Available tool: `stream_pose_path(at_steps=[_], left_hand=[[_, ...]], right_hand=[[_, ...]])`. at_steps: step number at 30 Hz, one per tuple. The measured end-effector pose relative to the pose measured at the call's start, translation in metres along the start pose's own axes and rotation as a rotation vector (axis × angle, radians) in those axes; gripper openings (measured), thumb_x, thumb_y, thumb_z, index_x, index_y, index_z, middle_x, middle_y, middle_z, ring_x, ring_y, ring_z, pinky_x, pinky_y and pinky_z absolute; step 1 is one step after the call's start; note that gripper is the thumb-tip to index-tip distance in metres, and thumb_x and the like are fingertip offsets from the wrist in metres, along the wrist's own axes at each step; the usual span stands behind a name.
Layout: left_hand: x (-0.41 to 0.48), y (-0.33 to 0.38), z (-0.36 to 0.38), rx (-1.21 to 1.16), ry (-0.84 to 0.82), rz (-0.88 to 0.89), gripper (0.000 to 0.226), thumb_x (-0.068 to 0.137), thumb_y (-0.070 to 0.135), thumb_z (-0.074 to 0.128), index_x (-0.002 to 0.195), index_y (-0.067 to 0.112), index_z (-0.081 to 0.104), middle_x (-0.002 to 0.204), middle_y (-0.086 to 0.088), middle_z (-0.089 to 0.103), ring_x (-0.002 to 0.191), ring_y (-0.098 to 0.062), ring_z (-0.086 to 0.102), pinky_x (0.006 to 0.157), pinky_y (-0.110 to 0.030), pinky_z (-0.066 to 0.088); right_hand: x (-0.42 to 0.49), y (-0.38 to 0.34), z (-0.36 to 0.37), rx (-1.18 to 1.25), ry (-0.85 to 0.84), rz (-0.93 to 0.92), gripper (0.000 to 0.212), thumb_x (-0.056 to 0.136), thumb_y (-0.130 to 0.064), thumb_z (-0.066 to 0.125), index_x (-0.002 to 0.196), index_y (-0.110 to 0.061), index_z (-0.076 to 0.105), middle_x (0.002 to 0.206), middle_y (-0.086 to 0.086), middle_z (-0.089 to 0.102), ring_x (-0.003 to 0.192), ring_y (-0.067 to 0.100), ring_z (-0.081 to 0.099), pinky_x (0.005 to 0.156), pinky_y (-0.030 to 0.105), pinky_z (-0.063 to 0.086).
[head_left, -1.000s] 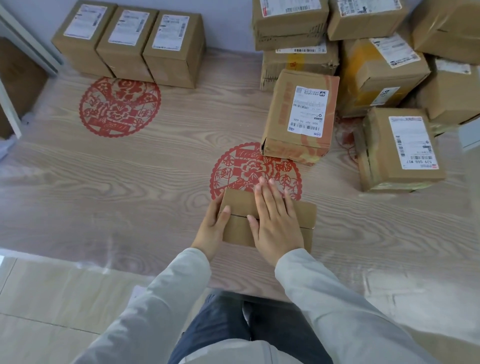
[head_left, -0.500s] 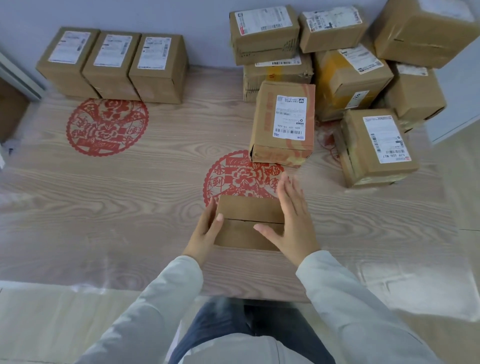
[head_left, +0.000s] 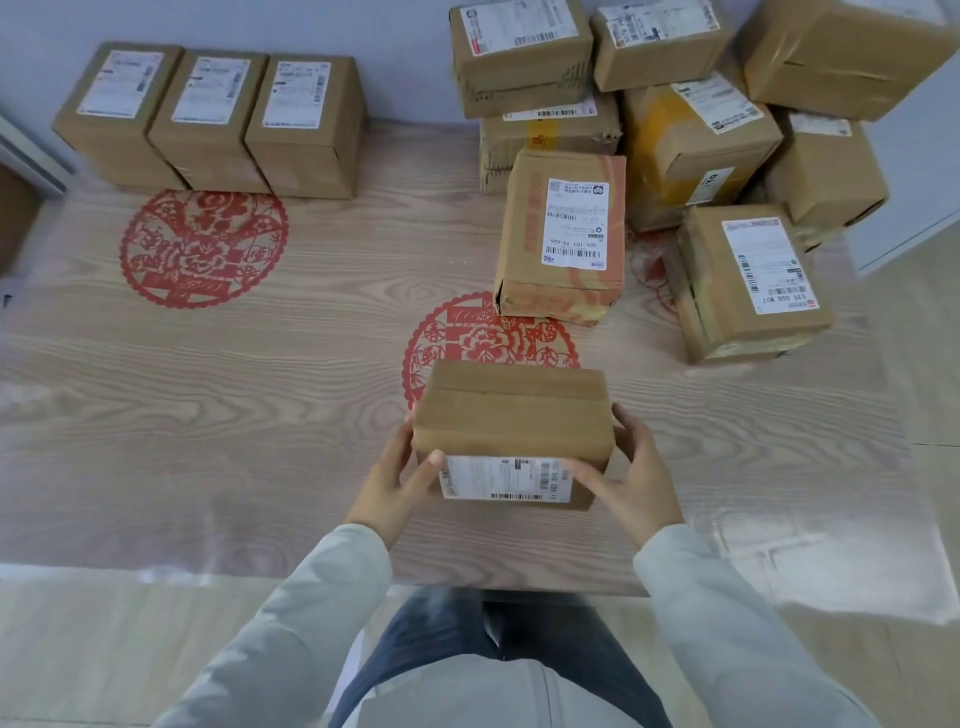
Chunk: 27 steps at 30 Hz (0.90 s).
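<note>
Box (head_left: 511, 410) — label (head_left: 506, 479) now in view

A person wears a pale grey long-sleeved top (head_left: 467, 696). Its loose left sleeve (head_left: 291, 613) and right sleeve (head_left: 727, 623) end at the wrists, leaving the left hand (head_left: 387, 483) and right hand (head_left: 631, 480) bare. Below are dark blue jeans (head_left: 441, 639).
</note>
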<state>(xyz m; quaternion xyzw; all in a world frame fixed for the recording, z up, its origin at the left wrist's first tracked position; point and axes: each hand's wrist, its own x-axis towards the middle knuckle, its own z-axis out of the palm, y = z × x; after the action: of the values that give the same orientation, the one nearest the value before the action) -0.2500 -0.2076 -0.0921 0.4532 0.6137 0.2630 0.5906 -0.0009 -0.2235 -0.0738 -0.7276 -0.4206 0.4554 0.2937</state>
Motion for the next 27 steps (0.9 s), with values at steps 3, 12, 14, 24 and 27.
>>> stream_pose_path(at_steps=[3, 12, 14, 24, 27], left_hand=[[0.007, 0.011, 0.004, 0.000, 0.031, -0.012, 0.073, 0.078, 0.056, 0.057, 0.142, 0.024, 0.041, 0.132, 0.005, 0.057, 0.122, -0.010, 0.053, 0.090, -0.015, 0.044], [0.023, 0.011, 0.032, -0.067, 0.132, -0.169, 0.031, 0.099, 0.033, 0.045, 0.128, 0.022, 0.049, 0.116, 0.002, 0.065, 0.105, -0.016, 0.061, 0.093, -0.033, 0.047], [0.025, 0.011, 0.033, -0.088, 0.140, -0.186, 0.030, 0.099, 0.033, 0.044, 0.127, 0.023, 0.047, 0.119, 0.001, 0.063, 0.106, -0.017, 0.060, 0.094, -0.034, 0.045], [0.030, 0.008, 0.039, -0.133, 0.171, -0.155, 0.043, 0.098, 0.036, 0.045, 0.140, 0.029, 0.041, 0.125, 0.004, 0.062, 0.112, -0.015, 0.060, 0.100, -0.043, 0.047], [0.031, 0.006, 0.039, -0.134, 0.176, -0.149, 0.040, 0.099, 0.033, 0.045, 0.139, 0.027, 0.042, 0.124, 0.003, 0.062, 0.110, -0.013, 0.061, 0.099, -0.041, 0.048]], right_hand=[[0.007, -0.017, -0.005, 0.033, 0.053, 0.084, 0.048, 0.082, -0.037, 0.069, 0.123, -0.022, 0.050, 0.109, -0.008, 0.060, 0.097, 0.006, 0.057, 0.079, 0.017, 0.042], [0.040, -0.015, 0.013, -0.238, -0.034, 0.324, 0.051, 0.092, -0.058, 0.041, 0.111, -0.013, 0.053, 0.115, 0.010, 0.062, 0.097, 0.027, 0.054, 0.081, 0.031, 0.038], [0.037, -0.009, 0.019, -0.361, 0.100, 0.213, 0.067, 0.092, -0.057, 0.041, 0.139, -0.009, 0.038, 0.140, 0.015, 0.046, 0.127, 0.031, 0.043, 0.101, 0.038, 0.037], [0.041, -0.011, 0.074, -0.989, 0.066, -0.597, 0.067, 0.100, -0.048, 0.013, 0.147, -0.001, 0.015, 0.156, 0.016, 0.017, 0.147, 0.018, -0.010, 0.119, 0.037, -0.001], [0.043, -0.006, 0.078, -1.007, 0.062, -0.607, 0.067, 0.099, -0.049, 0.012, 0.147, -0.001, 0.016, 0.157, 0.014, 0.017, 0.147, 0.020, -0.004, 0.119, 0.039, 0.004]])
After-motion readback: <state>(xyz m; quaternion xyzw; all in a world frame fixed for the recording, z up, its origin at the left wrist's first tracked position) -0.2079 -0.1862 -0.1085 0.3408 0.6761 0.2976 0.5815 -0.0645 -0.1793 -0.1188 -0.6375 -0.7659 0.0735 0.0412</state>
